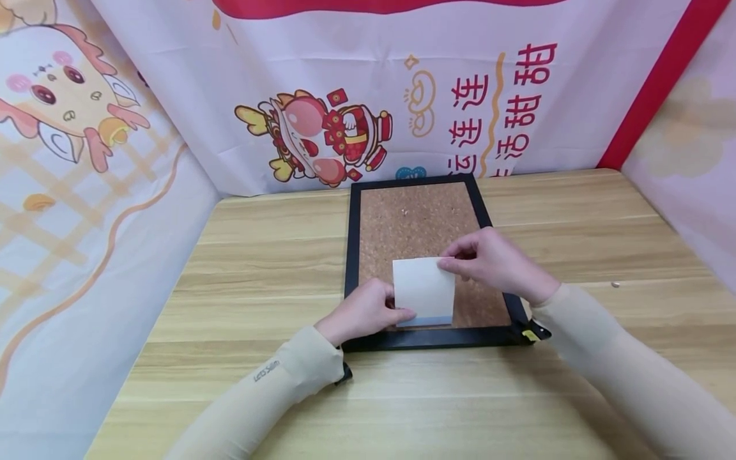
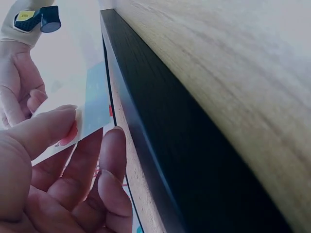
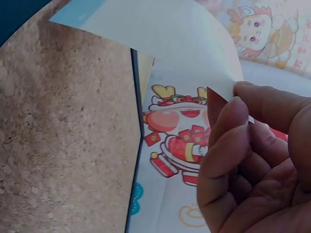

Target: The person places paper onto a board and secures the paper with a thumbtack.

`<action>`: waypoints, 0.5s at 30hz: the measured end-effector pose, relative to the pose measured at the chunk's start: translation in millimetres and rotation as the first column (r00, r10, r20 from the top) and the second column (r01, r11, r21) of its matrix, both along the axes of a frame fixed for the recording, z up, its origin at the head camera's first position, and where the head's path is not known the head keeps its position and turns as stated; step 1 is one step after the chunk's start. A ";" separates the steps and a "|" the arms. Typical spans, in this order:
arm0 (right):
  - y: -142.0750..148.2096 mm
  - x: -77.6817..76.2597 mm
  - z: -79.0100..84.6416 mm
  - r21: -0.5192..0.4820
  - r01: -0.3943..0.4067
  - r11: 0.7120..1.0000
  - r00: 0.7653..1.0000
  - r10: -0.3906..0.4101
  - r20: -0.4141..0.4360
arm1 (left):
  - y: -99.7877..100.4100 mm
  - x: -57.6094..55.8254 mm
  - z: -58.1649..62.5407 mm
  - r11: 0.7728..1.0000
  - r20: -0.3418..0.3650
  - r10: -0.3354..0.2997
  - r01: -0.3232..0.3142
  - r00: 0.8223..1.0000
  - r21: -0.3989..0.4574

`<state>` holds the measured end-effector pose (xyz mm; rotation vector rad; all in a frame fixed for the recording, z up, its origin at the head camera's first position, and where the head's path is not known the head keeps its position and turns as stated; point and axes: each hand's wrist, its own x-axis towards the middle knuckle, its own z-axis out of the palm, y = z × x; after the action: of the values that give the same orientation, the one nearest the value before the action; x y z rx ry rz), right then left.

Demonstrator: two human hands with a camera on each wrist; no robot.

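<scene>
Both hands hold up a whitish square of paper with a light blue strip along its lower edge, over the near part of a cork board. My left hand pinches its lower left corner, thumb on the face toward me. At the upper right corner, my right hand pinches it between thumb and fingers. The right wrist view shows the paper bowed and raised off the cork. In the left wrist view, the left fingers lie behind the paper, close to the black frame.
The board's black frame lies on a wood-grain table. A tiny pale object lies on the table at the right. Printed cloth hangs behind the table and at both sides. Each wrist carries a small black device.
</scene>
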<state>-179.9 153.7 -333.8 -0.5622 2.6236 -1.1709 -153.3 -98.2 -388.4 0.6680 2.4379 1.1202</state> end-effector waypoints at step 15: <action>-1.4 -19.4 -16.9 0.032 0.020 0.999 0.998 -0.022 0.052 | -8.8 -5.6 2.1 0.978 -0.125 0.003 -0.029 0.992 -0.209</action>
<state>-199.3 152.3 -350.6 -0.4926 2.6054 -1.1324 -158.9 -107.0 -386.3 0.6698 2.6232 0.8320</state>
